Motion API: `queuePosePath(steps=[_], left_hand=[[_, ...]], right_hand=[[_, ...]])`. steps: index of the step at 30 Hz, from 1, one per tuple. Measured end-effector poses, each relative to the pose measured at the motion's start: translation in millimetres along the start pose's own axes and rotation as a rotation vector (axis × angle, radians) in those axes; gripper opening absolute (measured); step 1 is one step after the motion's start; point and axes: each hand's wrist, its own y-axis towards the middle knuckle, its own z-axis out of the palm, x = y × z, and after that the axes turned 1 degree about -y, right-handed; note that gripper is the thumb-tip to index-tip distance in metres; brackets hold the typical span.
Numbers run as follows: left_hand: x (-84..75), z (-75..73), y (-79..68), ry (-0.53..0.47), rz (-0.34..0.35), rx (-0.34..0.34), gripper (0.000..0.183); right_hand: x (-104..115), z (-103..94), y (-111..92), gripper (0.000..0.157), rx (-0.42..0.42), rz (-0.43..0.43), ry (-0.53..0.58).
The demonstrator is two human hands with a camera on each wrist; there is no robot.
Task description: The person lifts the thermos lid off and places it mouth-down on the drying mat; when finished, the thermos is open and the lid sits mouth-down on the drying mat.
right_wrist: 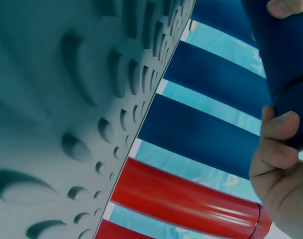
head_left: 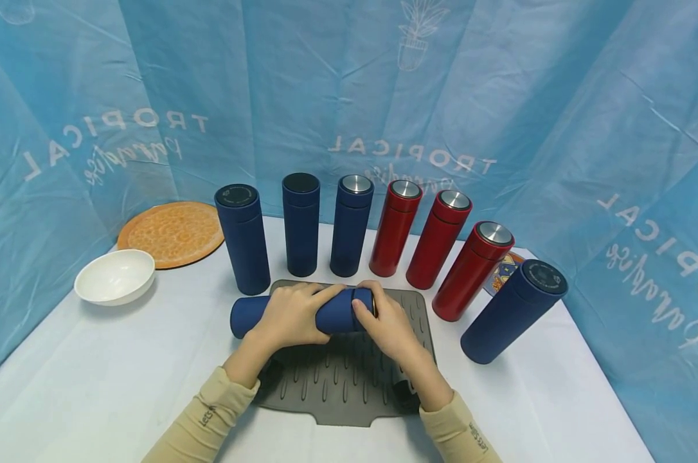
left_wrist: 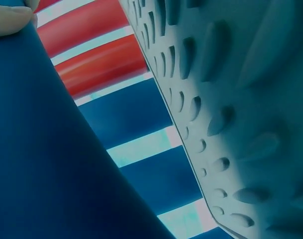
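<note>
Near the mat's [head_left: 343, 386] far edge, we best steady the blue bottle [head_left: 334, 315], left hand [head_left: 295, 313] gripping mid-length, right hand [head_left: 388, 323] one end.

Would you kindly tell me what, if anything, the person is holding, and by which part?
A dark blue cylindrical bottle, held sideways: the left hand grips the middle of its body, the right hand its capped end.
</note>
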Motion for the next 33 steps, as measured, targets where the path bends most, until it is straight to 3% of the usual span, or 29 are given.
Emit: queuePosePath(steps=[12, 20, 26, 33], left_hand=[[0.8, -3.4, -1.0, 0.016, 0.007, -0.009, 0.085], [-0.8, -6.4, -0.7, 0.010, -0.003, 0.011, 0.085], [-0.1, -7.1, 0.4, -0.035, -0.004, 0.032, 0.086], [1.2, -6.9, 0.6, -0.128, -0.019, 0.083, 0.084]], right_hand=[[-7, 2.2, 0, 0.040, -0.060, -0.174, -0.014], [-17, 2.0, 1, 0.043, -0.123, -0.386, -0.093], [-19, 0.0, 3, 0.062, -0.164, -0.508, -0.172], [-18, -5.9, 3, 0.064, -0.177, -0.605, -0.277]])
